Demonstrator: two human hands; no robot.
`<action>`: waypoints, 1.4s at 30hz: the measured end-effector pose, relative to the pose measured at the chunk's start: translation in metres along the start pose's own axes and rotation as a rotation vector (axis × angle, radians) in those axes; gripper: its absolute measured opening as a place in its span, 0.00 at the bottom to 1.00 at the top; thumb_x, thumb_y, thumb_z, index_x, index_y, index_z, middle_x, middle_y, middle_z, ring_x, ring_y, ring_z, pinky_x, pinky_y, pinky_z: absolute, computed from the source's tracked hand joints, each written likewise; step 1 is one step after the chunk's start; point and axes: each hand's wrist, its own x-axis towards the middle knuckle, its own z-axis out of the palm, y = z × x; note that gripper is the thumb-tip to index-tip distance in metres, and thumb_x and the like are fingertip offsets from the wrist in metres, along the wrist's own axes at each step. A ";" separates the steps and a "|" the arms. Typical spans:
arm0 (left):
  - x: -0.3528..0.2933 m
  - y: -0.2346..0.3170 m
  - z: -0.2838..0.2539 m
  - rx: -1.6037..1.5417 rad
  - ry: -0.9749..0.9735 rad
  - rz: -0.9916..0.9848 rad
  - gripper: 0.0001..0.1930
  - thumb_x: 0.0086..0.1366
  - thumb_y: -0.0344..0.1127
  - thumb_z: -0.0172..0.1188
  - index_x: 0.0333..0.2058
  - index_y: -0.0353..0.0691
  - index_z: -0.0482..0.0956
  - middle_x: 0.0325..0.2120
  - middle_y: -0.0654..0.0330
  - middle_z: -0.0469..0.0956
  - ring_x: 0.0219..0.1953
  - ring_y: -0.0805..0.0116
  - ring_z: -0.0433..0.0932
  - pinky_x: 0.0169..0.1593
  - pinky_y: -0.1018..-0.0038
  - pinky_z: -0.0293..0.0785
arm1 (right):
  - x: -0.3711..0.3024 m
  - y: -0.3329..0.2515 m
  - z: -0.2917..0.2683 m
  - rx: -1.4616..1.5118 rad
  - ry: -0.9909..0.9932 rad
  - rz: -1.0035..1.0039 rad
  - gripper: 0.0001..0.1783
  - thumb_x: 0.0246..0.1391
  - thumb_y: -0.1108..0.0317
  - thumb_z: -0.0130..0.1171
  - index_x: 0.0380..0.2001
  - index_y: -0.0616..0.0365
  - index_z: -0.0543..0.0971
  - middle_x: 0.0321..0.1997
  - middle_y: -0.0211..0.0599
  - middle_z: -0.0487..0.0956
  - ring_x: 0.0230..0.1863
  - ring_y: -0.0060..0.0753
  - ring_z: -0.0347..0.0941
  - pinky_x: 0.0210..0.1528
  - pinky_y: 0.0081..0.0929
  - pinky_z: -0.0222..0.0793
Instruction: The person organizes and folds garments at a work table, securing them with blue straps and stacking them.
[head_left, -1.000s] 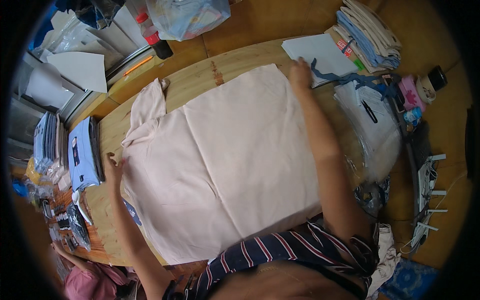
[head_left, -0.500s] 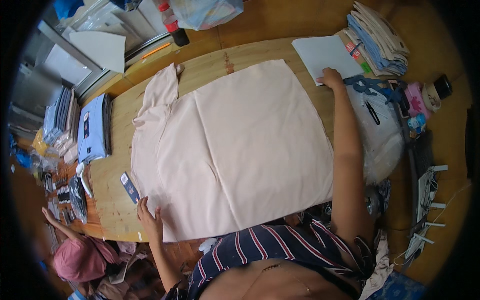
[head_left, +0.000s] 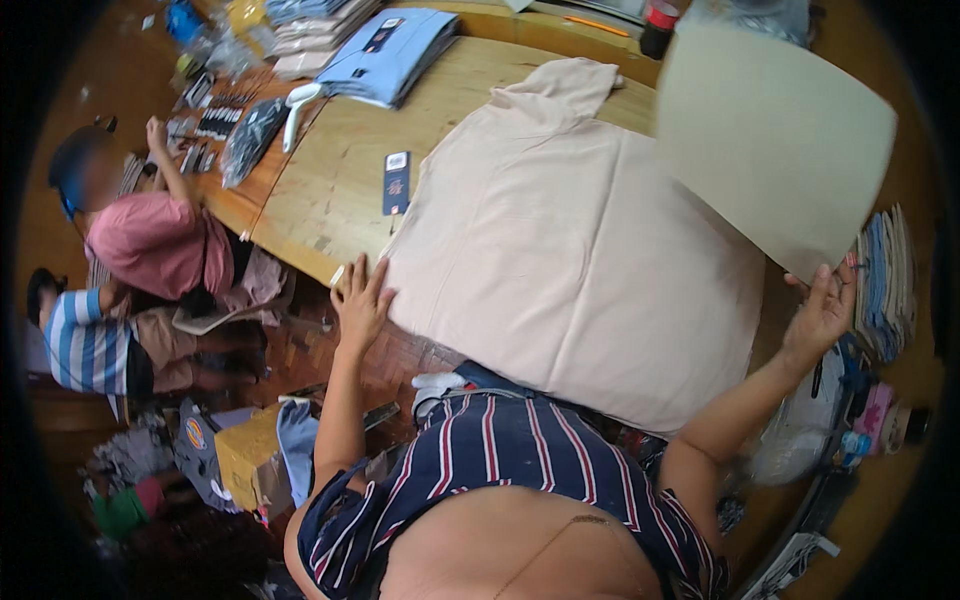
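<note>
A pale pink shirt (head_left: 590,250) lies spread flat on the wooden table (head_left: 320,190), one sleeve stretched toward the far edge. My right hand (head_left: 822,312) pinches the near corner of a large off-white sheet of card (head_left: 775,150). Raised above the table, the sheet covers the shirt's far right part. My left hand (head_left: 362,300) rests with fingers spread at the near table edge, beside the shirt's left border. Just beyond it lies a dark blue hang tag (head_left: 396,183) on the wood.
Folded blue shirts (head_left: 395,55) and a white-handled tool (head_left: 296,112) sit at the far left. A black plastic-wrapped bundle (head_left: 252,140) is beside them. Folded garments (head_left: 885,285) are stacked at right. Two people sit left, one in a pink top (head_left: 160,240). A bottle (head_left: 657,30) stands behind.
My right hand has lifted a sheet from the pile at the far right and swung it up over the shirt. The view has turned left. My left hand stays near the shirt's left border.
</note>
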 end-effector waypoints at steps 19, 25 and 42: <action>-0.009 0.059 -0.001 -0.359 0.338 0.172 0.17 0.49 0.34 0.53 0.41 0.44 0.67 0.41 0.58 0.64 0.44 0.58 0.60 0.46 0.65 0.54 | -0.210 0.076 0.148 0.322 -0.550 0.945 0.06 0.49 0.77 0.41 0.30 0.61 0.56 0.30 0.47 0.69 0.25 0.38 0.73 0.22 0.24 0.74; -0.006 0.057 0.007 -0.337 0.237 0.226 0.17 0.52 0.37 0.50 0.42 0.41 0.68 0.46 0.56 0.63 0.50 0.58 0.58 0.49 0.64 0.51 | -0.215 0.060 0.149 0.334 -0.557 0.990 0.11 0.50 0.77 0.39 0.34 0.61 0.50 0.32 0.53 0.69 0.25 0.42 0.73 0.22 0.23 0.73; 0.073 0.077 0.004 -0.230 0.317 0.150 0.08 0.52 0.32 0.49 0.32 0.39 0.70 0.33 0.57 0.68 0.38 0.58 0.64 0.41 0.63 0.56 | 0.000 0.197 0.040 -0.644 -0.246 0.359 0.11 0.50 0.66 0.47 0.33 0.62 0.71 0.29 0.39 0.75 0.30 0.32 0.71 0.33 0.26 0.66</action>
